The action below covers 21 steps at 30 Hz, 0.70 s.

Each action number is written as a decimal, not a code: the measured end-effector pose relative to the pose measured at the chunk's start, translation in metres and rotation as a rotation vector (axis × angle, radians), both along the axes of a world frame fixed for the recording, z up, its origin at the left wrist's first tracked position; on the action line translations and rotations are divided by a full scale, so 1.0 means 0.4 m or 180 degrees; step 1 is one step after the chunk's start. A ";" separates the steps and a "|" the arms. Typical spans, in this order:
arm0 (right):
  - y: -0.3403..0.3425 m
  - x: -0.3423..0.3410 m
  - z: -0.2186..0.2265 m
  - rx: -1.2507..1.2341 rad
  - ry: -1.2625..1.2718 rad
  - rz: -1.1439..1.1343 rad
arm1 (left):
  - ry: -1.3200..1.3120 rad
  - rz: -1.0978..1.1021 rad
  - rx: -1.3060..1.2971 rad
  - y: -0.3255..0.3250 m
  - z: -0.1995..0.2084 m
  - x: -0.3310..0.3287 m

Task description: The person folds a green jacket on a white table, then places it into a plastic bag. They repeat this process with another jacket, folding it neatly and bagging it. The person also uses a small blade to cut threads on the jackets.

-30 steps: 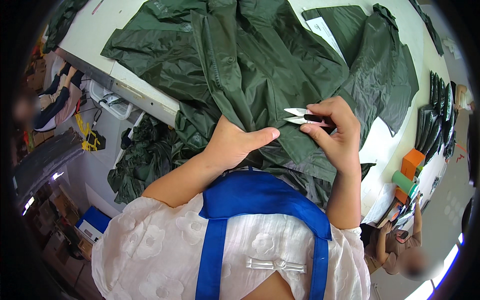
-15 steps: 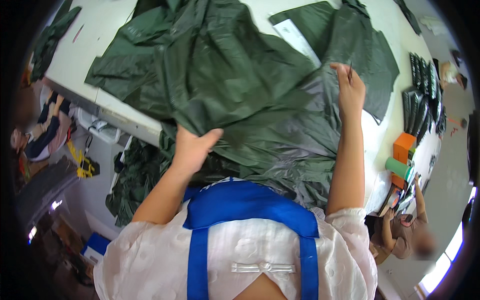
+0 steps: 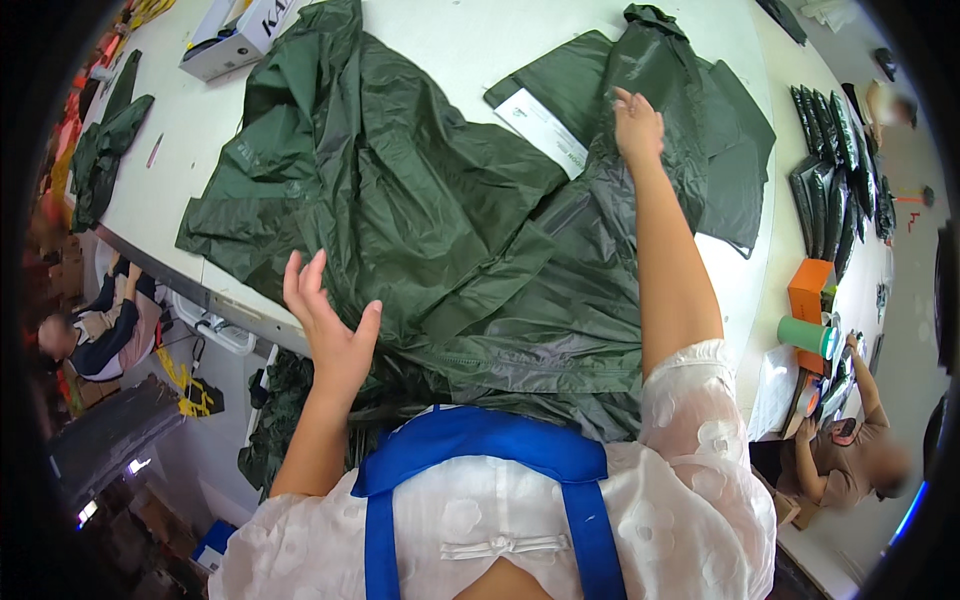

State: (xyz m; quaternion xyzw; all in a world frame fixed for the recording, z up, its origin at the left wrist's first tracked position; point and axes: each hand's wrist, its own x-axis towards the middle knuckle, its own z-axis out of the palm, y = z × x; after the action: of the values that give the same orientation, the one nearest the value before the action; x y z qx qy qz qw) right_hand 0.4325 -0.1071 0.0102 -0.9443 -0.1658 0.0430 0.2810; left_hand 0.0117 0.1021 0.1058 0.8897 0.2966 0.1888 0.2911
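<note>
A dark green, shiny rain garment (image 3: 430,200) lies spread and creased over the white table, its near part hanging toward my blue apron (image 3: 480,450). Above its near left part is my left hand (image 3: 335,330), open, fingers spread, holding nothing. My right hand (image 3: 640,130) reaches farther out, over a long narrow green section (image 3: 655,65) at the right. Its fingers are curled in; whatever they hold is hidden. Beside that hand, a white printed sheet (image 3: 540,130) lies on folded green fabric (image 3: 560,75).
Black packaged bundles (image 3: 825,200) are stacked at the table's right, near an orange box (image 3: 810,285) and a green roll (image 3: 805,335). A white box (image 3: 235,40) stands far left. People sit at left (image 3: 110,320) and right (image 3: 840,455).
My left hand has let go of the fabric and opened, moving left. My right hand has moved left and farther away; the thin dark pointed tool seen in it earlier no longer shows.
</note>
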 end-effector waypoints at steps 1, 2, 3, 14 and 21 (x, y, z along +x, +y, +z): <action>0.011 -0.004 -0.027 -0.0191 -0.0104 -0.0213 | -0.0066 -0.0192 -0.0143 0.001 0.001 0.035; 0.065 -0.047 -0.011 -0.0439 0.0000 -0.0236 | -0.0116 -0.0303 -0.0266 -0.002 -0.001 0.061; 0.093 -0.083 0.014 -0.0690 0.0090 -0.0284 | -0.0179 -0.0439 -0.0391 -0.007 0.000 0.088; -0.149 -0.473 0.283 0.1825 -0.0447 0.1406 | -0.1187 -0.0766 -0.5232 -0.027 -0.043 0.441; -0.322 -0.734 0.319 0.0502 0.1842 0.0938 | -0.2063 -0.0476 -0.5497 -0.075 -0.045 0.471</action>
State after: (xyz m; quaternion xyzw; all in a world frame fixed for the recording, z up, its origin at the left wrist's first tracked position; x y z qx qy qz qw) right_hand 0.1387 -0.2359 0.1377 -0.8342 -0.2167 0.3366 0.3793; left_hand 0.2001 0.0719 0.0877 0.2845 0.1803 0.1227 0.9335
